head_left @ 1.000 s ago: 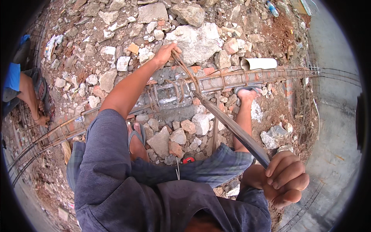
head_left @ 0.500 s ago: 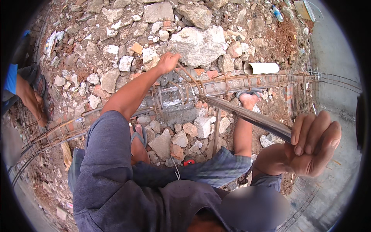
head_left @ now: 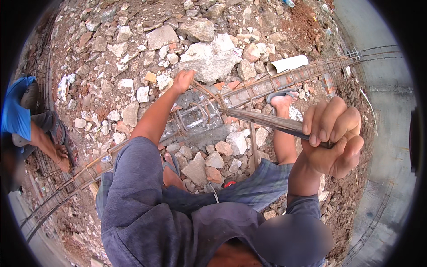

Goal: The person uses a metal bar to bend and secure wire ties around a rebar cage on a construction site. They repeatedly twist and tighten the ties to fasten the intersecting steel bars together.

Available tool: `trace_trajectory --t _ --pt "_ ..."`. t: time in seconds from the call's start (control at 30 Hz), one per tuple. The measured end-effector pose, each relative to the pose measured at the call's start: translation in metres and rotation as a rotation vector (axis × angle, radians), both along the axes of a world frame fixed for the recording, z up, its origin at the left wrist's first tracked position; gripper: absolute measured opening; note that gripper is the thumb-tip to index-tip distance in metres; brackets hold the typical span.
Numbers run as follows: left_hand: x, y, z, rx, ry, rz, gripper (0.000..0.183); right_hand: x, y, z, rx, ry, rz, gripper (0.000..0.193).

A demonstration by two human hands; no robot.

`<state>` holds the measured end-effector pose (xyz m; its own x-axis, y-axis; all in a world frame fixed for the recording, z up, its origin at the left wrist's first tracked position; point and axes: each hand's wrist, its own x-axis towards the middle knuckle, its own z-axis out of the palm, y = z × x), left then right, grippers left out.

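Observation:
My left hand [head_left: 183, 81] is closed around the free end of a thin rusty steel rod [head_left: 204, 91] above the rebar cage. My right hand [head_left: 334, 135] grips the near end of a long, dark, worn bar [head_left: 271, 122], held raised toward the right. The bar's far end meets the rod at the cage; how they engage is too small to tell. Rusty square stirrups [head_left: 202, 111] bunch around the rebar cage [head_left: 262, 88] just left of that point. The cage runs from lower left to upper right, between my feet and the rubble.
A large pale rock [head_left: 211, 58] lies beyond the cage, beside a white pipe piece [head_left: 288, 65]. Broken stones [head_left: 195, 169] surround my sandalled feet. At left, a co-worker in a blue shirt [head_left: 18, 109] reaches down to the rebar. Grey concrete [head_left: 387, 133] borders the right.
The view has turned and shifted, showing more of the co-worker. My right hand and the bar's near end appear farther left and higher. Both hands keep their holds.

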<state>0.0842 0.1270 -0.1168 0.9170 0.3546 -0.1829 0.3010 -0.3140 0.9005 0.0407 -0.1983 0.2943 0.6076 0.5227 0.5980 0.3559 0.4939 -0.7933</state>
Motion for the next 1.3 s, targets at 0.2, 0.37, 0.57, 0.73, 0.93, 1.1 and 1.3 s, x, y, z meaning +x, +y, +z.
trace_trajectory --t 0.2,0.37,0.57,0.73,0.93,1.1,1.3 --pt "-0.006 -0.014 0.022 -0.100 -0.038 -0.028 0.062 -0.031 -0.012 -0.061 0.133 0.022 -0.004 0.045" --pt "-0.016 -0.017 0.027 -0.131 -0.118 -0.001 0.057 -0.068 -0.019 -0.096 0.081 0.092 -0.166 0.045" --pt "-0.021 -0.017 0.036 -0.249 -0.046 -0.007 0.058 -0.060 -0.050 -0.104 0.260 0.157 -0.319 0.042" --pt "-0.022 -0.021 0.042 -0.307 -0.024 0.004 0.060 -0.059 -0.055 -0.108 0.285 0.122 -0.329 0.043" --pt "-0.016 -0.008 0.024 -0.224 -0.038 -0.022 0.062 -0.044 -0.035 -0.108 0.416 0.168 -0.240 0.042" --pt "-0.015 -0.020 0.027 -0.291 -0.063 0.031 0.061 -0.026 0.001 -0.102 0.366 0.157 -0.186 0.037" --pt "-0.014 -0.011 0.017 -0.331 -0.065 -0.020 0.062 0.017 0.051 -0.075 0.162 0.141 -0.051 0.031"
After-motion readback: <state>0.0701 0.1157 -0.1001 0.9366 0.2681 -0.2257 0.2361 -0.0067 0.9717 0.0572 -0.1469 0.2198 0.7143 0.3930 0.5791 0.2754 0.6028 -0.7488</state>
